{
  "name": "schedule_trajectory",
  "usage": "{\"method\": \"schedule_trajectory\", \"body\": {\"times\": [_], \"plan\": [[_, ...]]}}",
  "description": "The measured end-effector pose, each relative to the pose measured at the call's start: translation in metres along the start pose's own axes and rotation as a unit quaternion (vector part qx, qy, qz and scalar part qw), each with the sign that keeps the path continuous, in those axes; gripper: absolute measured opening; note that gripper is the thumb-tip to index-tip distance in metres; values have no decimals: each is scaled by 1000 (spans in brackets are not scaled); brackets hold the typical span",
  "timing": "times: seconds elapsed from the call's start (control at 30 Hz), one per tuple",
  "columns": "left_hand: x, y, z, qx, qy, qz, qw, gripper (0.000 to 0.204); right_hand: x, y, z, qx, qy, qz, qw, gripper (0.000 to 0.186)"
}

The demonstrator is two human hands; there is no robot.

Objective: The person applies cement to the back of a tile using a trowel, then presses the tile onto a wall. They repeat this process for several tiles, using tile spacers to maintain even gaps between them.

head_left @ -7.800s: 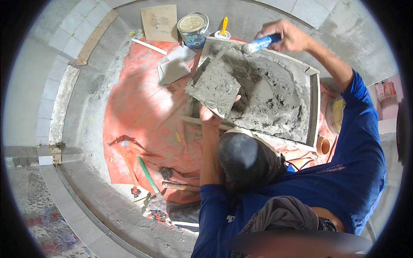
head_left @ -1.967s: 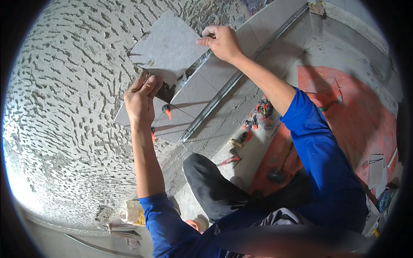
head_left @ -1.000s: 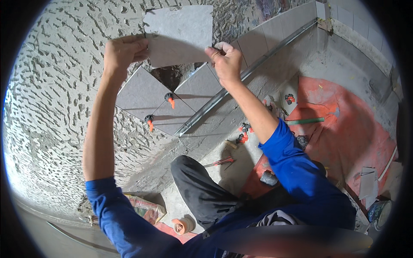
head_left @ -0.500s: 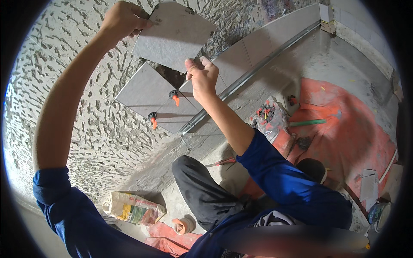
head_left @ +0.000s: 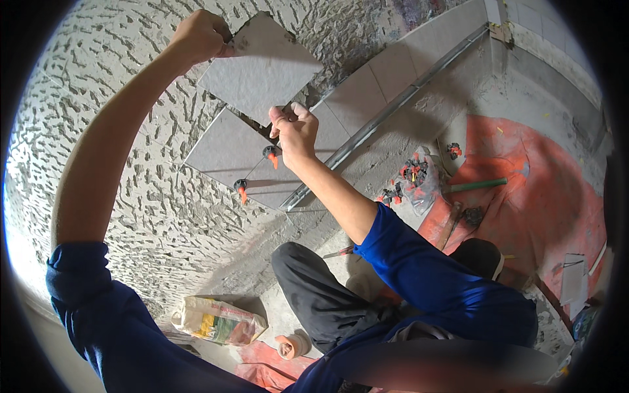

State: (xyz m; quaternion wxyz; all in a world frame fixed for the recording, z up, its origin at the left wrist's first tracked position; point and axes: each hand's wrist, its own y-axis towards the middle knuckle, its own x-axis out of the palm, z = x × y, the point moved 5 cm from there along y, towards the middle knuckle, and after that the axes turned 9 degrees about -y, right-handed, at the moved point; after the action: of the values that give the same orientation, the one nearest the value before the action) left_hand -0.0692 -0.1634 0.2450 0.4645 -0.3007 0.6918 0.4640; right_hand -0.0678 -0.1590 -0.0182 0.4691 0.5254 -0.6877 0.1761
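Note:
A light grey square tile [head_left: 259,72] is held against the rough, notched wall, one corner pointing down. My left hand [head_left: 204,36] is closed on its upper left edge. My right hand [head_left: 295,134] pinches its lower corner, with fingers curled toward the wall. Just below, another grey tile [head_left: 226,147] is on the wall, a thin dark gap separating it from the held one. Two orange-and-black tile levelling clips, an upper one [head_left: 270,156] and a lower one [head_left: 241,190], stick out along the tile joints, beside my right wrist.
A metal rail [head_left: 373,128] runs under the tile row [head_left: 393,69]. On the floor lie a plastic bag of clips [head_left: 419,183], an orange sheet [head_left: 531,190], a green stick [head_left: 481,185], pliers-like red handles [head_left: 341,252], a printed sack [head_left: 223,321] and a tape roll [head_left: 293,346].
Both hands have brought the tile down toward the tile below, narrowing the dark gap between them. My right hand has moved slightly left and down. The whole view has shifted a little.

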Motion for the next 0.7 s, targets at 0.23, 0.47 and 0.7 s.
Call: {"method": "schedule_trajectory", "body": {"times": [0.23,0.47,0.7], "plan": [[11,6,3,27,6,-23,999,15,-4,-10,4,22,11,-17,1000,19],[28,12,-1,30,-27,-89,995,17,-18,-25,-2,41,1,-8,999,17],[34,21,10,54,-51,-88,993,13,-35,-20,-20,-9,-21,-6,1000,16]]}}
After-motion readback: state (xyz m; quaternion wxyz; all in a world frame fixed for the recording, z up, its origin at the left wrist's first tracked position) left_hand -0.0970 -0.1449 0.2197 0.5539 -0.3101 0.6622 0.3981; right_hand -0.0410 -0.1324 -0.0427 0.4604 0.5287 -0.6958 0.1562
